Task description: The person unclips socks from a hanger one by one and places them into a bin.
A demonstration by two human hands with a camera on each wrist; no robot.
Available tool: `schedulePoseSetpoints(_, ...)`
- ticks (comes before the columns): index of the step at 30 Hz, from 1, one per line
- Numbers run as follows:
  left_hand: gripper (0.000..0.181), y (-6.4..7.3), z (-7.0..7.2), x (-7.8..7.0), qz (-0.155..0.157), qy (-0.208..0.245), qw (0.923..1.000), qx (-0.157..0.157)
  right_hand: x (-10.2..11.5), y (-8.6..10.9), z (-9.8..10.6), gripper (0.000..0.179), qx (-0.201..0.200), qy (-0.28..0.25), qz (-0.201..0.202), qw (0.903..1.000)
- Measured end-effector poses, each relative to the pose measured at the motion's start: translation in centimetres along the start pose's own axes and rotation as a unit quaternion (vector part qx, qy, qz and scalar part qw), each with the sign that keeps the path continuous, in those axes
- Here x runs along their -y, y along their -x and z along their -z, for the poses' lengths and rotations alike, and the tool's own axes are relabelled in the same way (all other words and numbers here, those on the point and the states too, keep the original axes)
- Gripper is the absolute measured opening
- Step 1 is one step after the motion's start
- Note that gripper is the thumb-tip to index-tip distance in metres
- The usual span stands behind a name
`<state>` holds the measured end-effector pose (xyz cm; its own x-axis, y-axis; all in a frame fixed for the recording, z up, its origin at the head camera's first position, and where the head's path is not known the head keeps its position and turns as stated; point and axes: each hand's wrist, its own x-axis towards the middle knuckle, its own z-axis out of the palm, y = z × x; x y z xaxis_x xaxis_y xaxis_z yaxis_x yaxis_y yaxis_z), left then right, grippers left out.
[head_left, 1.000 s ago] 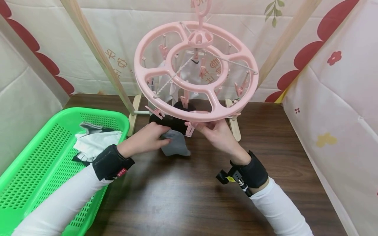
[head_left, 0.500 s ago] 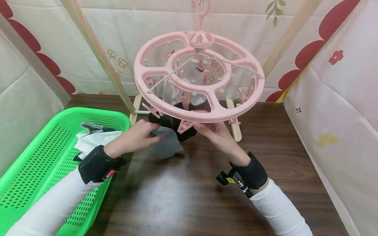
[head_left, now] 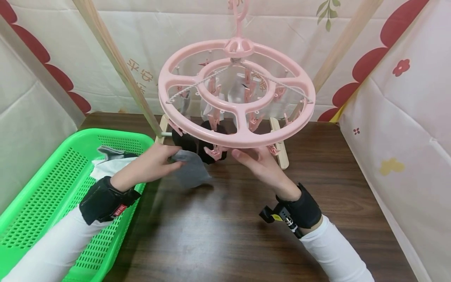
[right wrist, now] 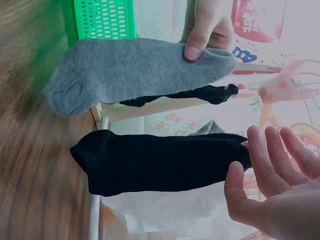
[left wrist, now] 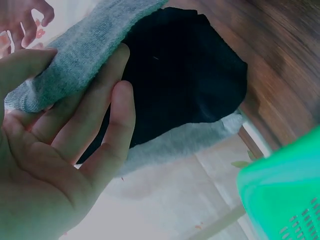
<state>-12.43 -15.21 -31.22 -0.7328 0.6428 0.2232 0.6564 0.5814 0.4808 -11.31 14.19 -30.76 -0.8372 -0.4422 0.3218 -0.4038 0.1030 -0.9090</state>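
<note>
My left hand [head_left: 149, 162] pinches a grey sock [head_left: 192, 170] by one end between thumb and fingers; the sock hangs down over the table. In the right wrist view this grey sock [right wrist: 125, 70] is stretched out lengthwise. My right hand [head_left: 262, 168] is under the front rim of a round pink clip hanger [head_left: 229, 140], its fingers spread and holding nothing in the right wrist view. Black socks [head_left: 184, 141] hang below the ring's front left; one black sock [right wrist: 165, 162] hangs close by my right fingertips. A pink clip [head_left: 215, 152] dangles left of my right hand.
At the left stands a green basket [head_left: 105, 131] with white and grey cloth items [head_left: 109, 166] in it. Wooden posts [head_left: 116, 66] of a stand rise behind. Paler socks [head_left: 211, 105] hang at the ring's back. Patterned cloth walls surround the brown table [head_left: 211, 235].
The hanger has turned, its front clips shifting left and away from my right hand, which stays nearly in place. My left hand has moved left with the grey sock.
</note>
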Motion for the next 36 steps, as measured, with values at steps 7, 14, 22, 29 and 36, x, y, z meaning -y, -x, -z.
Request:
schedulePoseSetpoints(7,0.021,0.9,0.7,0.2,0.004,-0.016,0.9998,-0.013,0.3,-0.1,-0.1,0.04,0.028,-0.039,0.018,0.9987)
schedulePoseSetpoints(14,0.015,2.1,2.3,0.4,0.019,-0.028,0.9991,-0.027,0.1,0.1,0.3,0.038,0.03,-0.032,0.026,0.9987)
schedulePoseSetpoints(22,0.013,3.5,4.7,0.5,0.026,-0.048,0.9953,-0.081,-0.3,0.4,0.7,0.031,0.019,0.001,0.044,0.9988)
schedulePoseSetpoints(29,0.016,4.4,6.5,0.9,0.014,-0.056,0.9908,-0.122,-0.8,0.6,1.2,0.03,0.023,-0.001,0.056,0.9982)
schedulePoseSetpoints(36,0.02,5.0,8.1,0.8,0.01,-0.101,0.9827,-0.155,-1.3,1.0,1.6,0.034,0.024,-0.002,0.046,0.9986)
